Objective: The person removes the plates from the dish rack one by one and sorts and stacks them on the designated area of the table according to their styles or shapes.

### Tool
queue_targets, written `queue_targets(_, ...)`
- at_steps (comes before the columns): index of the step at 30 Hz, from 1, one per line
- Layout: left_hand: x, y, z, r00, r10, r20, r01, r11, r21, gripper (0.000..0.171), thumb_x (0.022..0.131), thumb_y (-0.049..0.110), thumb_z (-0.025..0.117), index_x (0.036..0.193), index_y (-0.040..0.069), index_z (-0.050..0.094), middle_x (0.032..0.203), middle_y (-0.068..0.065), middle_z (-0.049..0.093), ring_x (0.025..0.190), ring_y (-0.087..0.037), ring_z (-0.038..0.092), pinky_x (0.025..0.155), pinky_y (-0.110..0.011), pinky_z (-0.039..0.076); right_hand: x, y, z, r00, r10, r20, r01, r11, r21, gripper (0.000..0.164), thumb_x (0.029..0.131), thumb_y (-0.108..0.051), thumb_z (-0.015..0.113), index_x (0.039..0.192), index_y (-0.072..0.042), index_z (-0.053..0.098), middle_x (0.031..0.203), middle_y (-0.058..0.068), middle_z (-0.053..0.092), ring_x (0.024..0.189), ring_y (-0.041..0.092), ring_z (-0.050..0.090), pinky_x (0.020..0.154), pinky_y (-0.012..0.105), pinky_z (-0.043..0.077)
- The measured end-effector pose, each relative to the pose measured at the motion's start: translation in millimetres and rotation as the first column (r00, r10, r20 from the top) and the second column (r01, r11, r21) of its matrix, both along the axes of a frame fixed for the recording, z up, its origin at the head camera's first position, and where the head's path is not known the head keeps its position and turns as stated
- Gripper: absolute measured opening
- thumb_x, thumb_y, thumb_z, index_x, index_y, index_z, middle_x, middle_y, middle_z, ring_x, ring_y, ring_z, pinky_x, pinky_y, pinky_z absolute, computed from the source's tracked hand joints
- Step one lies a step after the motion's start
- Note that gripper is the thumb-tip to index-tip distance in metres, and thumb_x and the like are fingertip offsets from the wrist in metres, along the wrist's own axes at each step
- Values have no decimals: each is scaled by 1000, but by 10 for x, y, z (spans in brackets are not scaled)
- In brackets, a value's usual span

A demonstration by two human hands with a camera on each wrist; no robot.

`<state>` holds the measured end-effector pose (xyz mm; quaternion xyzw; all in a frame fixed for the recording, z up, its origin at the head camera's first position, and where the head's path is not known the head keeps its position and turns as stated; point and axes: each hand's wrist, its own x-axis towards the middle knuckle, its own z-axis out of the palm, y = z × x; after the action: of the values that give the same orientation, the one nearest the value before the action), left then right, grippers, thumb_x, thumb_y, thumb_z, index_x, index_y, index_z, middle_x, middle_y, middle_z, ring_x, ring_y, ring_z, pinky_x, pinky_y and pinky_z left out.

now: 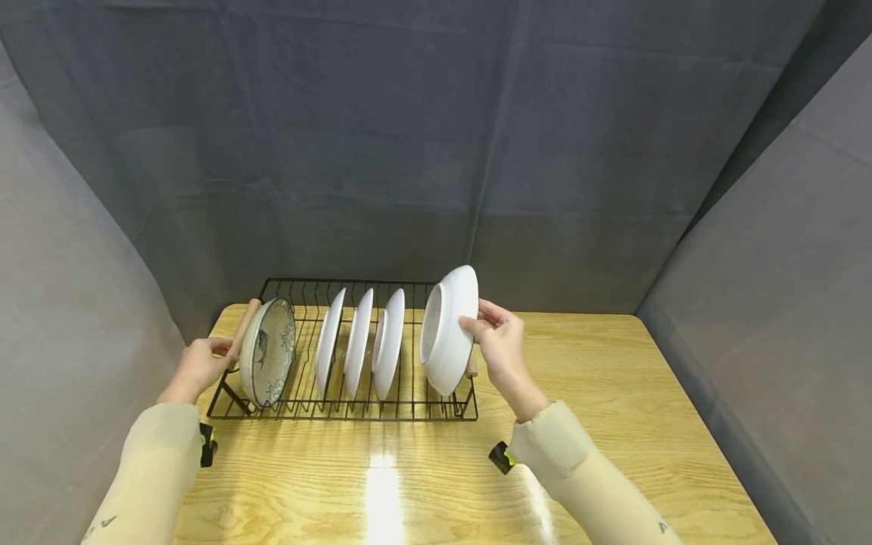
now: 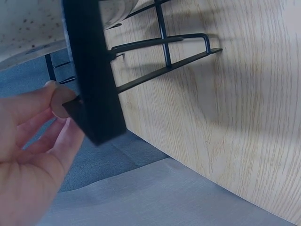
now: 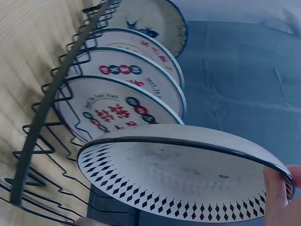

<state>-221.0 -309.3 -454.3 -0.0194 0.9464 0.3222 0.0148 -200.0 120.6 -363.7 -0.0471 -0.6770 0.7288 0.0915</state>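
Observation:
My left hand (image 1: 201, 366) grips the wooden handle (image 1: 244, 327) at the left end of a black wire dish rack (image 1: 424, 411). With my right hand (image 1: 502, 338), thumb and fingers pinch the rim of a deep white bowl (image 1: 451, 342). The bowl is on its side at the rack's right end. A black diamond pattern lines its inside in the right wrist view. Three white plates (image 1: 389, 344) lean upright in the middle slots, with red lettering on their faces in the right wrist view. A speckled bowl with a dark fish drawing (image 1: 275, 352) leans at the left end.
The rack stands on a wood-grain table (image 1: 599, 393) near its back edge. Grey cloth (image 1: 381, 151) hangs behind the table and on both sides. Part of the right wooden handle (image 1: 471, 365) shows below the white bowl.

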Motion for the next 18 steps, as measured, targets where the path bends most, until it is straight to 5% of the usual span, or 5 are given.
queue_targets(18,-23,-22,-47,1000,14,-12,-13,1000,18,37,87,5,54,117,-17,50,104,-33,56,96,-47,51,80,-54,43,-5,387,384,990,-69,-126,53,990,-127,34,79,12,59,113,16,55,73,-7,66,68,5,62,62,19,51)
